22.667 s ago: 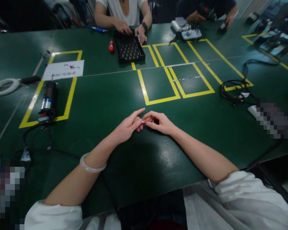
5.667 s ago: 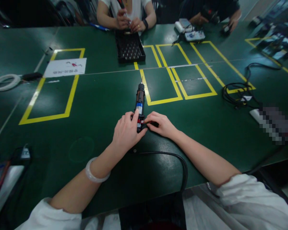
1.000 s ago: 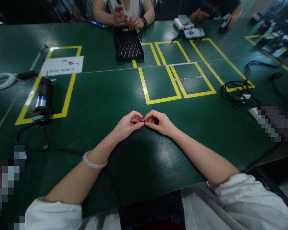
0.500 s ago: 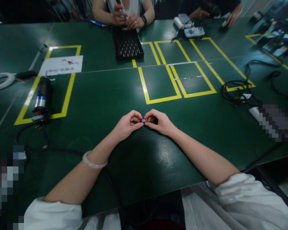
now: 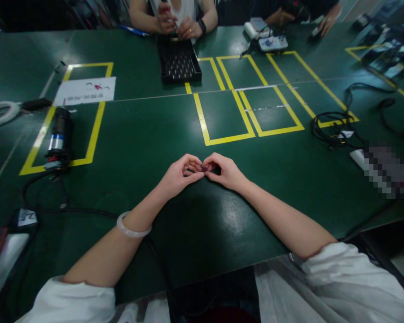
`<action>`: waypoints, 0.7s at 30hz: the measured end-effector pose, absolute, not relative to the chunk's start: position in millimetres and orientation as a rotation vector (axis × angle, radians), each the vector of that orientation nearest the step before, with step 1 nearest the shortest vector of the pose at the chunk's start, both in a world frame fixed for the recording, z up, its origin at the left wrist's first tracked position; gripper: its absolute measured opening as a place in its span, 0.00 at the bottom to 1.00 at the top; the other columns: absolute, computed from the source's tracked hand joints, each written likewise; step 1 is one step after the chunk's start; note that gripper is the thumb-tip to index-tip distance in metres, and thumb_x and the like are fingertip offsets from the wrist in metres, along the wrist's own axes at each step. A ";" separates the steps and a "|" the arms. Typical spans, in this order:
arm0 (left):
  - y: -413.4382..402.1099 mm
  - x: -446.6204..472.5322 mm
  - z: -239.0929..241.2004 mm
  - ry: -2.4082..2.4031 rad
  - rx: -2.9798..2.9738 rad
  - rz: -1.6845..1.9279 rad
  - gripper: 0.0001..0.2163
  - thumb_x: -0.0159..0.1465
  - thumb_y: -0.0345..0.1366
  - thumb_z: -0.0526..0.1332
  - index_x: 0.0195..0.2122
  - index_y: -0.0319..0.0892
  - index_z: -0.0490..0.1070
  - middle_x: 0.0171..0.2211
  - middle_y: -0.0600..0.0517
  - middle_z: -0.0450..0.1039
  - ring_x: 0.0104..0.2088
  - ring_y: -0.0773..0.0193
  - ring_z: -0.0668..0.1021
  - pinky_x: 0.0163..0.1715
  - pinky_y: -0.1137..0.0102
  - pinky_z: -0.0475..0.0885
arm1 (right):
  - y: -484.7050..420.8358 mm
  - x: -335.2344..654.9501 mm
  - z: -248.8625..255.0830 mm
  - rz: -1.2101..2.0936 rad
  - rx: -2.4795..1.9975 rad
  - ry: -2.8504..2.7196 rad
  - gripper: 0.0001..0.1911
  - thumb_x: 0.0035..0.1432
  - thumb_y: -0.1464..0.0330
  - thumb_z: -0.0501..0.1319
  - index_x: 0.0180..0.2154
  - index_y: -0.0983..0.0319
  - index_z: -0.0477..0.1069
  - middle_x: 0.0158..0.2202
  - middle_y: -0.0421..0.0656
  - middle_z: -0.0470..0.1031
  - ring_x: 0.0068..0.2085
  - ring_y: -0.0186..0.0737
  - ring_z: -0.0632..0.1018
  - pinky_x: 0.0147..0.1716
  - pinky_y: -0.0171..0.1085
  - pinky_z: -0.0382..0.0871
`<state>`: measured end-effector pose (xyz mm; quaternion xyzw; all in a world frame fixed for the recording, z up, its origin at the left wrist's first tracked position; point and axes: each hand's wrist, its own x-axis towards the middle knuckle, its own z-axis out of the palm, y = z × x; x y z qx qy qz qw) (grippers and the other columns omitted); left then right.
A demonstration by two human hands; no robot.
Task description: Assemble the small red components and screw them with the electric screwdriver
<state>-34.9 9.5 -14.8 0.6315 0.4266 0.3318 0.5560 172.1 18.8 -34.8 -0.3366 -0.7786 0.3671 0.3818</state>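
A tiny dark reddish part (image 5: 204,169) sits between my fingertips, just above the green table (image 5: 148,130). It is too small to name. My left hand (image 5: 183,174) comes in from the left, thumb and fingers curled and their tips at the part. From the other side my right hand (image 5: 224,170) pinches the same part between thumb and forefinger. The two hands meet fingertip to fingertip, and the fingers hide some of the part. A pale bracelet (image 5: 133,228) circles my left wrist.
Yellow tape outlines (image 5: 230,139) mark the table. A black tray (image 5: 180,63) lies before a co-worker's hands (image 5: 180,24). At left are a black cylindrical tool (image 5: 59,134) and a white sign (image 5: 85,91); at right, a coiled black cable (image 5: 333,130).
The small part has turned between my fingertips: its light, orange-edged face no longer shows and it looks dark reddish. Both hands have stayed in nearly the same place.
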 end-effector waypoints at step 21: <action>10.3 -35.5 -14.8 1.094 1.516 0.792 0.14 0.60 0.38 0.67 0.43 0.39 0.69 0.39 0.48 0.73 0.38 0.65 0.77 0.36 0.71 0.72 | 17.5 172.2 -34.1 0.797 -0.928 -2.061 0.08 0.59 0.75 0.61 0.42 0.59 0.70 0.36 0.41 0.71 0.37 0.37 0.74 0.38 0.36 0.70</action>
